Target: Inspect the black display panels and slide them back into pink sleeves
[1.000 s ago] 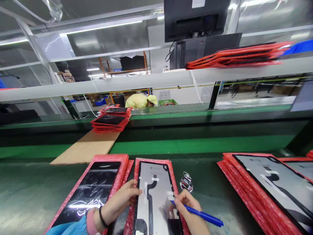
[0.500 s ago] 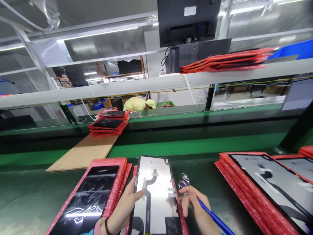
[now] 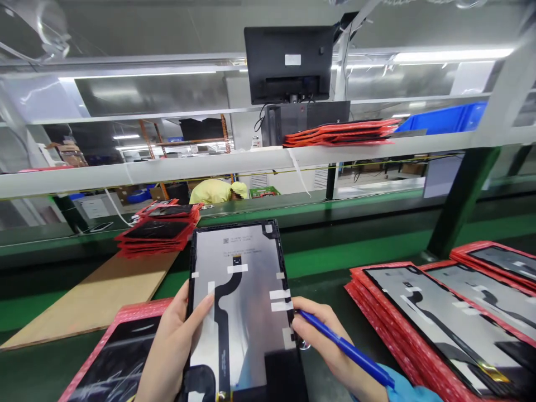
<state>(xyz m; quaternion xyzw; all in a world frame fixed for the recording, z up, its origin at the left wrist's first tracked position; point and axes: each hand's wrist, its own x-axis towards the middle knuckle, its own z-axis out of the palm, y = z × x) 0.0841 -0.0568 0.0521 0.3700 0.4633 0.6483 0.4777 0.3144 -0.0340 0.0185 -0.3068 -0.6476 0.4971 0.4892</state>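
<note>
Screen panel [image 3: 249,312], raised, between both hands [image 3: 170,343]

The lower end of the held panel [image 3: 251,324] is cut off by the bottom edge, the fine print [image 3: 242,239] near its top is too small to read, and most fingertips of the left hand [image 3: 170,340] are concealed behind it. The panel and the right hand [image 3: 335,362], which carries a pen [image 3: 347,347], obscure most of a small shiny item [image 3: 305,345]. The black screen [image 3: 125,352] is cropped below; the rightmost red-wrapped stack [image 3: 502,261] is cropped at right.
</note>
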